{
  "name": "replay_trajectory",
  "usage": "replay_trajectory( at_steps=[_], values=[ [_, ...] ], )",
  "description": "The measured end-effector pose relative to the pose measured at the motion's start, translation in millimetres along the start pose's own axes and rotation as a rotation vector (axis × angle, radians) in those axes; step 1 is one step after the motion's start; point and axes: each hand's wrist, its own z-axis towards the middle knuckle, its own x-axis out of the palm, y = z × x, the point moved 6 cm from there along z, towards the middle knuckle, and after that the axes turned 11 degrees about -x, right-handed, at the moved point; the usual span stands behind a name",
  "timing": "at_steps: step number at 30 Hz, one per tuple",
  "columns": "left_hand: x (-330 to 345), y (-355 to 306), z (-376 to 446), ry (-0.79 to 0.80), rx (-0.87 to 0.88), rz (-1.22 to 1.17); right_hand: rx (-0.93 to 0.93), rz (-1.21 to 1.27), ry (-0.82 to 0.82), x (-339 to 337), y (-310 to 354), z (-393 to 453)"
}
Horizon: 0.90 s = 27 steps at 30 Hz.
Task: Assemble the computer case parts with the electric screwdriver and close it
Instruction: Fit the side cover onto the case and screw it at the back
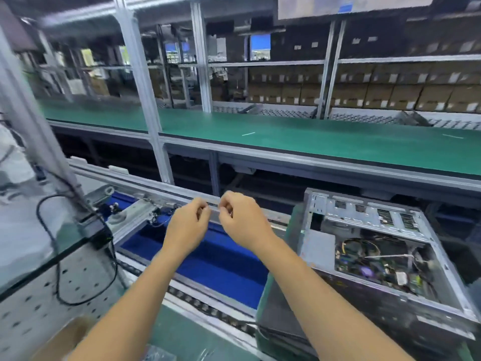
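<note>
A green conveyor belt [286, 136] crosses the upper frame. An open computer case [385, 256] sits lower right. At centre, left hand [188, 225] and right hand [240, 220] curl together, perhaps pinching something small; blur hides it. Likely preparing screws; no screwdriver visible.

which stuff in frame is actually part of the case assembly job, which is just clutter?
Job:
- open computer case, side panel off, boards and cables showing
- left hand and right hand, fingers curled; too blurred to tell whether they hold anything

Lying about:
- black cable looped on the perforated bench
- cardboard boxes on back shelves
- green conveyor
</note>
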Motion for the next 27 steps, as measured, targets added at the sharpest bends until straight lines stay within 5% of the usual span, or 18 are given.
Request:
replay_trajectory(
  at_steps=[6, 9, 12, 16, 19, 27],
  values=[
    [-108, 65, 13, -0.249, -0.035, 0.15, -0.153, 0.092, 0.086, 86, 90, 47],
    [-171, 93, 6, -0.508, -0.063, 0.33, -0.227, 0.117, 0.155, 120, 127, 64],
    [-227, 137, -2, -0.673, -0.297, 0.577, -0.275, 0.123, 0.217, 143, 152, 75],
    [-254, 223, -7, -0.376, -0.785, 0.668, -0.316, 0.117, 0.317, 164, 169, 77],
    [-243, 277, -23, -0.094, -0.995, 0.583, -0.33, 0.113, 0.357, 170, 170, 77],
    [-228, 284, -22, -0.099, -0.885, 0.94, -0.332, 0.1, 0.36, 160, 149, 81]
  ],
)
